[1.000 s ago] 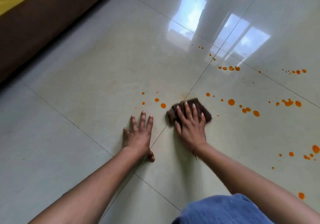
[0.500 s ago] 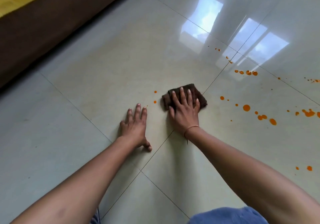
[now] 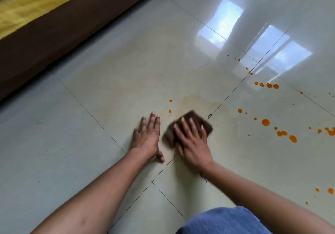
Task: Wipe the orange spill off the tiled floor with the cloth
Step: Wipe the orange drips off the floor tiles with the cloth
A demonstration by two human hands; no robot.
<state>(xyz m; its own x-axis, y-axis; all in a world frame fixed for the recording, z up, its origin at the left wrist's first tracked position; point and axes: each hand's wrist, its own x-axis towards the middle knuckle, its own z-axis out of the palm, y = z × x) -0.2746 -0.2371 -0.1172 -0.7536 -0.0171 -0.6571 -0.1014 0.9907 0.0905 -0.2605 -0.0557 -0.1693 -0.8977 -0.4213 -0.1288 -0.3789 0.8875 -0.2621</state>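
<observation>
A person's right hand (image 3: 193, 141) presses flat on a dark brown cloth (image 3: 190, 125) on the glossy tiled floor (image 3: 108, 74), fingers spread over the fabric, palm down; grip is a flat press, not a curl round the cloth. Hand and cloth are motion-blurred. The cloth lies just left of a grout line, w/ a faint yellowish smear on the tile just beyond it. The left hand (image 3: 147, 137) is planted open on the floor just beside the cloth, fingers together and extended, holding nothing.

Orange spill (image 3: 265, 122) shows as scattered drops, mostly to the right of the cloth across the next tile, some running toward the far window reflection, more near the right edge. Two small drops (image 3: 170, 106) sit near the left hand's fingertips, apart from the cloth.

Top left: a dark brown furniture base (image 3: 76, 22) w/ yellow fabric (image 3: 36, 2) on it, well apart from the hands. Blue clothing (image 3: 224, 221) fills the bottom edge betw. the forearms.
</observation>
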